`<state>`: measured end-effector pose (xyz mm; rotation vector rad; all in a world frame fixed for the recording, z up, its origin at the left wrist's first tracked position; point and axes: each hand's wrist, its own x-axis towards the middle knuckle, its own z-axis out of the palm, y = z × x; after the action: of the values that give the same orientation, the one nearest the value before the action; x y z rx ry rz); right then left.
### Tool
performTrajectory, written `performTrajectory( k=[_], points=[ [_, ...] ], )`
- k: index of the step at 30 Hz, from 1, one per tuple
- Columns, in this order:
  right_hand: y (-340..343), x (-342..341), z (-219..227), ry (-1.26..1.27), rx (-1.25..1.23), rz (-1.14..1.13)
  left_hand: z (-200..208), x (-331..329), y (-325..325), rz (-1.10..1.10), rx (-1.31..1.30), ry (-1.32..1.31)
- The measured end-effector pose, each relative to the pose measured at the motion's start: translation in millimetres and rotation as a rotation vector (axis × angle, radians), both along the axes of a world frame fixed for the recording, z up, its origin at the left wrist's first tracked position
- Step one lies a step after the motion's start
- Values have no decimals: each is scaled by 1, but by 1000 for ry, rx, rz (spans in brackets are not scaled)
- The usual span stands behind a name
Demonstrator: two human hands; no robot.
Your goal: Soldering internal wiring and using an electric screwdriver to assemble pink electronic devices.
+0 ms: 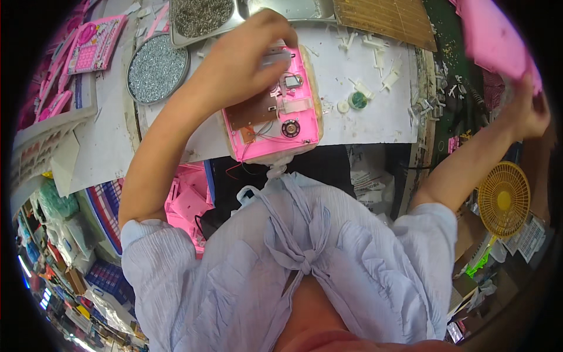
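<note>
A pink plastic toy casing [275, 146] lies open on a padded rest [319, 111] at the table's near edge. Inside it show a brown circuit board [249, 113], a round black speaker [290, 128] and thin wires. Over its far part bends my left hand [258, 56], thumb and fingers curled around a greyish piece too hidden to name. Far out to the right, my right hand [531, 108] grips a pink plastic panel [495, 38] by its near end, raised and blurred.
A round dish of small silvery screws [158, 67] and a metal tray [240, 14] of small parts stand at the back. White plastic pieces [375, 56] and a green roll [357, 100] lie right. Pink toys [94, 47] are piled left; a yellow fan [503, 199] stands lower right.
</note>
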<state>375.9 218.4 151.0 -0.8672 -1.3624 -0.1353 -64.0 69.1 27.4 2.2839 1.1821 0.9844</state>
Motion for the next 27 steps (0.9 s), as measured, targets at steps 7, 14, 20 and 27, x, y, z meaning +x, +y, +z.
performTrajectory(
  k=[7,14,20,27],
  points=[
    [-90,-167,-88,106,-649,720,8,-19,-38,88,-800,-762],
    [-175,-207,-101,181,-1269,1042,28,-17,-93,414,-621,-866],
    [-220,-185,-131,-293,-1063,706,5,4,-115,569,-399,-197],
    [-207,-182,-145,-445,-1131,707,-18,6,-115,527,-331,-101]
  ],
)
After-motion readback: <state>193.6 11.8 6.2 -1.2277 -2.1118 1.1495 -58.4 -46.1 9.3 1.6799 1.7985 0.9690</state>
